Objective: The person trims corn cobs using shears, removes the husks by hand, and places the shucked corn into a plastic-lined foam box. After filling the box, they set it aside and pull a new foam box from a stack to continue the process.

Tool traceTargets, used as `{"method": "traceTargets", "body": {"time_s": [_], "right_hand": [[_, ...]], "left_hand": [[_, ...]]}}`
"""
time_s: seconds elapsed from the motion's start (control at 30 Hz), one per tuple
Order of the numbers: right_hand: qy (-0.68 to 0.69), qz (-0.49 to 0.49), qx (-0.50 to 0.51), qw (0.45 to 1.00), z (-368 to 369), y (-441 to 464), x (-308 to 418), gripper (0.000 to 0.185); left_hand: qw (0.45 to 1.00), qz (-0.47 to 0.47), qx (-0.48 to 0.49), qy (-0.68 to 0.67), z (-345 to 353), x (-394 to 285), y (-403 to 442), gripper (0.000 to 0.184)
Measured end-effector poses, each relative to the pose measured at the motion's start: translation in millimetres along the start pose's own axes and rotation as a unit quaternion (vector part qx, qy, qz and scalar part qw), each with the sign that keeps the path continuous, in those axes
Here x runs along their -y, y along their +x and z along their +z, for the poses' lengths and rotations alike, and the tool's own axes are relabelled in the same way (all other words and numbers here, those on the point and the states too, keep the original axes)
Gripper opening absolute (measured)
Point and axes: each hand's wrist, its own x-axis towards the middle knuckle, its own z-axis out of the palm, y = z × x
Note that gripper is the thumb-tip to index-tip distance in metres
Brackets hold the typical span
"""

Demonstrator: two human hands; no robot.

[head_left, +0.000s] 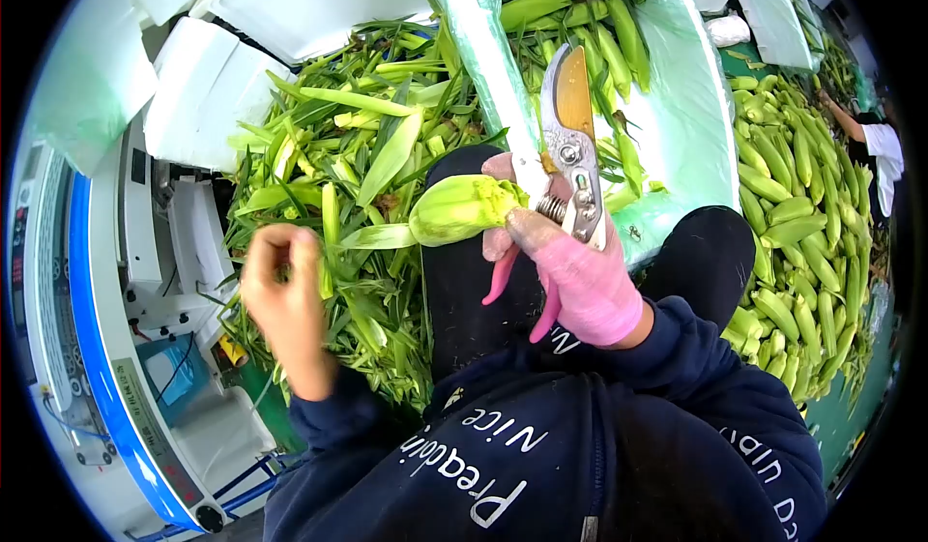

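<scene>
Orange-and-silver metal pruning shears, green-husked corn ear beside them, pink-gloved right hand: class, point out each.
Orange-and-silver metal pruning shears (570, 154): head view, pivot bolt.
Green-husked corn ear (456, 211): head view, middle of husk.
Pink-gloved right hand (587, 281): head view, middle of glove.

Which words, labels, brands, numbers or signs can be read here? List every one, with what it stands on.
"Nice": front of the dark blue jacket.
"Pread…": same front, beside "Nice"; the ending is unclear.
Right sleeve: white letters, too distorted and cut off to read surely.
Blue-edged machine: panel markings, too small and blurred to read.
No brand or number is legible.
</scene>
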Motion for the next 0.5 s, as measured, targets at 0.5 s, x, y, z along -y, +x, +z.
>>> {"method": "traceTargets", "body": {"time_s": [0.5], "right_hand": [[0.358,-0.030,-0.011,0.933,-96.9,-26.8,11.1,0.018]], "left_hand": [[0.794,0.077,0.148,-0.584,101.2,-87.8,9.0,0.021]]}}
